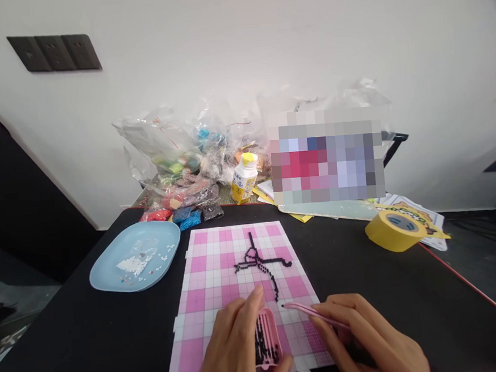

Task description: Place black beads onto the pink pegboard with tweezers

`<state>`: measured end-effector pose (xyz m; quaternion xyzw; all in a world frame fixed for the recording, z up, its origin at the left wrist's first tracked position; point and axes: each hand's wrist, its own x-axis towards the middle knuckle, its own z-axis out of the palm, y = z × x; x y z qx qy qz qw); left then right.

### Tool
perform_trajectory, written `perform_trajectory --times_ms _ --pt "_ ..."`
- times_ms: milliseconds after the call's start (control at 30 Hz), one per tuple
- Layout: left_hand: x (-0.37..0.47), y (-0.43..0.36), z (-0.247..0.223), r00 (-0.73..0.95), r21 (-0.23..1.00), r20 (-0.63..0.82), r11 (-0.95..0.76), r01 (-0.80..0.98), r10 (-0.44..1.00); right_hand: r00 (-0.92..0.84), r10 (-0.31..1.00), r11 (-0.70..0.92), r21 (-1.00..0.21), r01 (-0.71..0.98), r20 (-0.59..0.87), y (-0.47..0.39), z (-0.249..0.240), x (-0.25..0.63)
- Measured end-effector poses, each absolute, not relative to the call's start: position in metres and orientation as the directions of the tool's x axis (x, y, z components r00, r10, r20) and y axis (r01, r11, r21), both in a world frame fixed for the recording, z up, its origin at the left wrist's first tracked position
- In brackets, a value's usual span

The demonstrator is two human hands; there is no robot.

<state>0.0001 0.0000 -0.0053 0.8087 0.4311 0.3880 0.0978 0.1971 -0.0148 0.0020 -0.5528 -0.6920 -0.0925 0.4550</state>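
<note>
My left hand (237,345) is closed around a small pink grooved tray (271,326), which has rows of black beads (263,343) in its channels. Pinched in my right hand (360,331) is a pair of pink tweezers (310,310), with a black bead at the tip. Both hands are over a pink-and-white checkered pegboard (213,290). Lines of black beads (274,260) form a branching outline on its upper half. The tweezer tip hovers close to the lower end of the curved bead line; whether it touches the board I cannot tell.
A blue plate (104,278) with loose white beads and a small bag stands left. Bags of coloured beads (180,185) and a white bottle with yellow cap (244,177) are behind. Yellow tape (387,236) lies right, near papers (435,221). Part of the back is pixelated.
</note>
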Motion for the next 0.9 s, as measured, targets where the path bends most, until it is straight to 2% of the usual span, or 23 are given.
perform_trajectory --times_ms 267,667,900 --pt "0.005 0.002 -0.006 0.334 0.415 0.610 -0.648 0.638 0.719 0.021 0.693 0.417 -0.425 0.803 0.721 -0.013 -0.007 0.193" --pt "0.007 0.003 -0.006 0.260 0.445 0.643 -0.628 0.638 0.720 -0.001 0.696 0.433 -0.418 0.799 0.718 -0.013 -0.008 0.190" --pt "0.006 0.003 -0.003 0.285 0.460 0.627 -0.640 0.615 0.725 0.010 0.702 0.399 -0.405 0.822 0.712 -0.014 -0.008 0.192"
